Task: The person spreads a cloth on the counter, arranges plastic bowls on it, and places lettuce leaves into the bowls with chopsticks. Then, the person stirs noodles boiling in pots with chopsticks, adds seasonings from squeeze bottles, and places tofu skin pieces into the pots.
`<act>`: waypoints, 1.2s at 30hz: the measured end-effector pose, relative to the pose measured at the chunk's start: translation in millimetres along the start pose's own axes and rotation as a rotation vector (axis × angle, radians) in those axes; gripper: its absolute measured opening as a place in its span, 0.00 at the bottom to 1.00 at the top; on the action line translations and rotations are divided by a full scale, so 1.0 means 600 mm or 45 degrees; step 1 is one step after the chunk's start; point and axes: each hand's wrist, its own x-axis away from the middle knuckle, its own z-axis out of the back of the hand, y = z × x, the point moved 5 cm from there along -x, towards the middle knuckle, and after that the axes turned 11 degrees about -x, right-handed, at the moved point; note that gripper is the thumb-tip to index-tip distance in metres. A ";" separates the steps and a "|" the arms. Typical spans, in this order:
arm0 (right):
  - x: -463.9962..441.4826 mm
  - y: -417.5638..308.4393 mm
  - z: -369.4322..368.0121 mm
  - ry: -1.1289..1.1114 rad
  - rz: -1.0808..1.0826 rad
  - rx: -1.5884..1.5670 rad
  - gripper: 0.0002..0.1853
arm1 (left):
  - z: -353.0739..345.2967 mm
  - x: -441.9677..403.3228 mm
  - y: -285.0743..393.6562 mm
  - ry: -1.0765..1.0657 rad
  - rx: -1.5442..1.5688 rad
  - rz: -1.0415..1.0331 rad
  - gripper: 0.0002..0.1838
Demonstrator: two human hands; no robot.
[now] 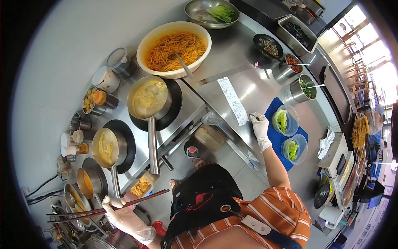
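Note:
Long dark chopsticks (pixel 141 199) are gripped in my left hand (pixel 120 216), gloved in white, at the lower left beside the pan handles. My right hand (pixel 260 128), also gloved, rests on the steel counter with its fingers drawn together. A small dark tip shows at those fingers; what it belongs to is unclear. Just left of them lies a long printed receipt (pixel 232 101). On the right, a blue mat (pixel 271 143) carries two clear plastic bowls, an upper bowl (pixel 292 120) and a lower bowl (pixel 302 154), each with green lettuce inside.
Saucepans, including a large one (pixel 149 99) and a smaller one (pixel 110 147), stand on the left with handles towards me. Behind them is a big tub (pixel 143 62) of orange noodle-like strands. Topping pots (pixel 296 90) line the far right. A bottle (pixel 191 152) stands on the floor.

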 end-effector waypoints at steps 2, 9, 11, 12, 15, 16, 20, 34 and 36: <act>-0.002 -0.011 -0.007 -0.019 0.024 0.086 0.07 | -0.002 0.003 -0.003 -0.050 0.049 -0.017 0.16; 0.001 -0.003 -0.028 -0.068 0.091 0.212 0.10 | 0.012 0.004 -0.019 -0.126 0.072 0.006 0.16; 0.012 -0.003 -0.037 -0.179 -0.001 0.302 0.11 | 0.013 0.004 -0.022 -0.170 0.081 -0.002 0.16; 0.019 -0.001 -0.044 -0.288 -0.095 0.393 0.12 | 0.013 0.006 -0.023 -0.170 0.061 0.000 0.16; 0.032 -0.013 -0.050 -0.334 0.000 0.518 0.12 | 0.016 0.006 -0.023 -0.166 0.042 -0.007 0.16; 0.033 -0.019 -0.051 -0.341 0.030 0.588 0.11 | 0.017 0.006 -0.024 -0.171 0.041 -0.013 0.16; 0.032 -0.024 -0.050 -0.314 0.155 0.564 0.10 | 0.022 0.004 -0.025 -0.069 0.081 0.015 0.16; 0.216 -0.507 -0.437 -1.044 0.328 -0.795 0.14 | 0.172 -0.035 -0.014 0.311 0.124 -0.054 0.14; 0.244 -0.523 -0.569 -1.106 0.345 -0.900 0.22 | 0.217 -0.042 -0.030 0.353 0.150 -0.100 0.15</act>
